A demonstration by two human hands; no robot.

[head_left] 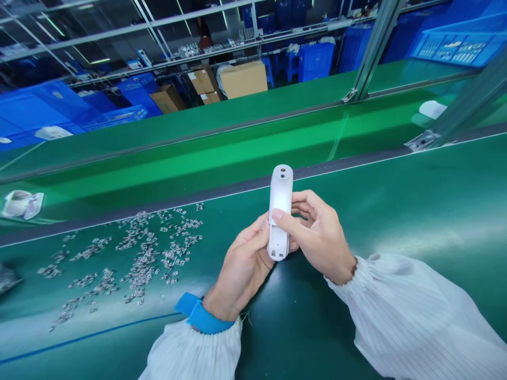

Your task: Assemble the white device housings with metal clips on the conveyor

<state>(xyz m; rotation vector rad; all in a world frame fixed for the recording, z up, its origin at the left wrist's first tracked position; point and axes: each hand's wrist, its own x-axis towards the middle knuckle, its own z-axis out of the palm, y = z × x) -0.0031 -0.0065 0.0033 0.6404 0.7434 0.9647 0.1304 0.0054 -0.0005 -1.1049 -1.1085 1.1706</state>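
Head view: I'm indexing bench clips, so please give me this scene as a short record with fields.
Held object: white elongated device, two dark round spots at its far end
Left hand: holds the device's near part from the left
Right hand: thumb on the device's front face, fingers at its right side
Left wrist: blue band
Work surface: green table
Loose items: many small metal parts, scattered left of the hands
Background: blue basket, upper right

The handheld device (281, 192) is of smooth plastic. The small parts (144, 258) look like shiny metal, the worktop (400, 216) is glossy, the sleeves (420, 316) are wrinkled cloth.
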